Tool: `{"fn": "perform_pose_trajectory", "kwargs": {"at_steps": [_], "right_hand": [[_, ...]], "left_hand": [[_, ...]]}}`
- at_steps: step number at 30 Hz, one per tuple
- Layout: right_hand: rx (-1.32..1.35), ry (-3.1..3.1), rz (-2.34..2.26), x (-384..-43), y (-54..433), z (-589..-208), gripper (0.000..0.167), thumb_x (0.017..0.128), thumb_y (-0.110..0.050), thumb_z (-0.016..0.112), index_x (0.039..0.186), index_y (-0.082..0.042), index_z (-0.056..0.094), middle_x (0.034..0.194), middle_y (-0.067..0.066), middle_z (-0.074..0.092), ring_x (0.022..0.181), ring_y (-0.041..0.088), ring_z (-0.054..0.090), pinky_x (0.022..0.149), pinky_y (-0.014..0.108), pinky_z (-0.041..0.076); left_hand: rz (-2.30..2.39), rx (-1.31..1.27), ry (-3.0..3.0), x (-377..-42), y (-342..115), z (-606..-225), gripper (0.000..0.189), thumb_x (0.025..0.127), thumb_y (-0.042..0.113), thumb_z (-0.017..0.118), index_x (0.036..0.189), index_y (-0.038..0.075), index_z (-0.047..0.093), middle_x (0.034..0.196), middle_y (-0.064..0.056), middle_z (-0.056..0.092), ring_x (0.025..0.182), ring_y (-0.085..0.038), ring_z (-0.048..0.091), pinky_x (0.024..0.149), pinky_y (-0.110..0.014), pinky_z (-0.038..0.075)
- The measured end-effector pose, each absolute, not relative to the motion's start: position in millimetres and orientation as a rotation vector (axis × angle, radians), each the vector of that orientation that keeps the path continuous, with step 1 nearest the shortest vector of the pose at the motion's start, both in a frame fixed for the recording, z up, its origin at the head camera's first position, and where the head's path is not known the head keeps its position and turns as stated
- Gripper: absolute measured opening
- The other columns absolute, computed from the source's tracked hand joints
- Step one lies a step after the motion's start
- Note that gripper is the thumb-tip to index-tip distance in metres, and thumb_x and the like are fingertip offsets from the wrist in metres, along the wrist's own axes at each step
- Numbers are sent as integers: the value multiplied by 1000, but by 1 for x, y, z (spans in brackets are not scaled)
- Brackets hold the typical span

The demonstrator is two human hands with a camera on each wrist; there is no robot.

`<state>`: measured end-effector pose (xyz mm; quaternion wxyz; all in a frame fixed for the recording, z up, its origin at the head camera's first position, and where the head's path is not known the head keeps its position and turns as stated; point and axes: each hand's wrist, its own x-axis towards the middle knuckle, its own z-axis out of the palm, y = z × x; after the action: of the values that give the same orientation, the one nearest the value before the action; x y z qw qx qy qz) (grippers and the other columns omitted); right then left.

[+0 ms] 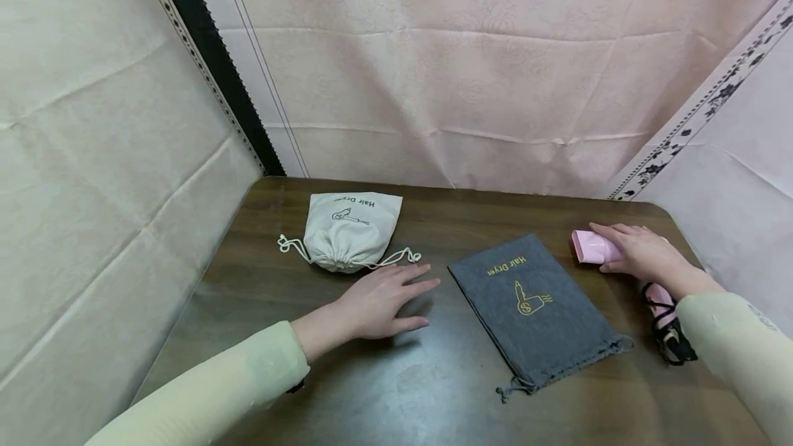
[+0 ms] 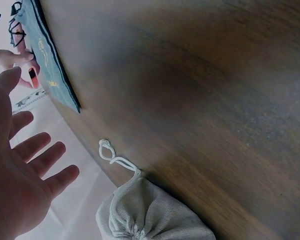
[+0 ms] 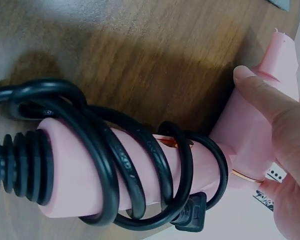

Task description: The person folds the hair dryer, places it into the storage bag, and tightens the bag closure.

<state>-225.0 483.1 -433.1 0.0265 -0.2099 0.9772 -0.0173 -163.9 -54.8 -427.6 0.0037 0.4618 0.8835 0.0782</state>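
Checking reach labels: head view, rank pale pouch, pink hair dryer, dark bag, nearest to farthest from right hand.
1. Pink hair dryer: held in the right hand.
2. Dark bag: left of the right hand.
3. Pale pouch: farther left, past the dark bag, by the left hand.

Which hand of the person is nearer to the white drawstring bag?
Left. The left hand is just beside the white drawstring bag; the right hand is well to its right, gripping the pink hair dryer.
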Motion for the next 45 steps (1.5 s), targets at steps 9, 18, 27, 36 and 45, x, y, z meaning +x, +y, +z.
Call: {"fn": "perform_pose_trajectory", "kwargs": {"at_steps": [9,18,27,36,45], "right_hand": [[-583,3052,-21,-223,487,-427,82,84,-31,91,149,1,51,133,38,62,120,61,58,90,72,51],[-449,3102,-27,-226,486,-413,85,86,-47,87,150,-3,53,131,38,63,109,56,64,79,69,53],[-355,3130,-126,-223,487,-395,89,86,-49,86,149,3,52,123,36,66,98,47,67,72,62,53],[-221,3074,-193,-222,484,-375,94,93,-59,76,152,8,48,122,40,65,92,46,67,66,52,50],[-137,3047,-162,-221,495,-388,96,96,-65,68,148,13,47,126,43,63,100,57,65,76,64,51]], "left_hand": [[268,1447,2780,-163,-59,-427,67,103,55,66,159,20,53,164,-13,48,151,-31,48,123,-48,40],[302,1445,2781,-160,-62,-428,66,103,54,67,158,19,55,164,-14,48,151,-32,48,123,-49,40],[305,1457,2791,-159,-64,-430,66,103,54,66,158,19,55,163,-14,49,151,-31,47,124,-48,38],[317,1467,2800,-157,-64,-429,66,102,54,68,157,19,56,163,-15,50,151,-30,48,124,-48,38],[327,1468,2796,-156,-62,-430,66,102,53,68,157,19,56,163,-15,50,151,-31,48,124,-49,38]]}}
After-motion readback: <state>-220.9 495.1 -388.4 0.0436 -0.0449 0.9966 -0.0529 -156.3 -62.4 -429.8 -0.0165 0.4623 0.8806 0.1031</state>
